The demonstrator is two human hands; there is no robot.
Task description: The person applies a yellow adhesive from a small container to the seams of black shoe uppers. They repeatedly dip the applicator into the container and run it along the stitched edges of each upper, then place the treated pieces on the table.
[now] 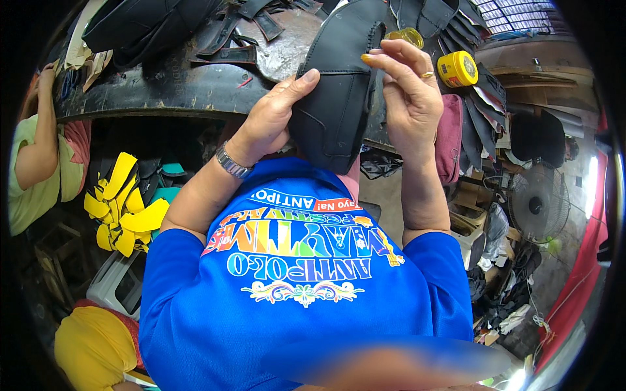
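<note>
A black stitched shoe upper (329, 107) stands tilted in front of my chest, over the table's near edge. My left hand (277, 114) grips its left side, with the thumb on the front face and the other fingers behind it. My right hand (411, 91) is at the upper right edge of the piece, its fingers bent and apart with nothing gripped between them. An orange-yellow smear shows on a fingertip there. Just behind those fingers is a clear jar (405, 37) with yellowish contents, partly covered by the hand.
A yellow tub (458, 69) and a dark pink pouch (448, 140) lie right of my hand, beside stacked black pieces (482, 114). Black strips (228, 55) cover the dark table (163, 91). Yellow cut pieces (120, 208) hang low left. Another person's arm (42, 130) is far left; a fan (538, 202) stands right.
</note>
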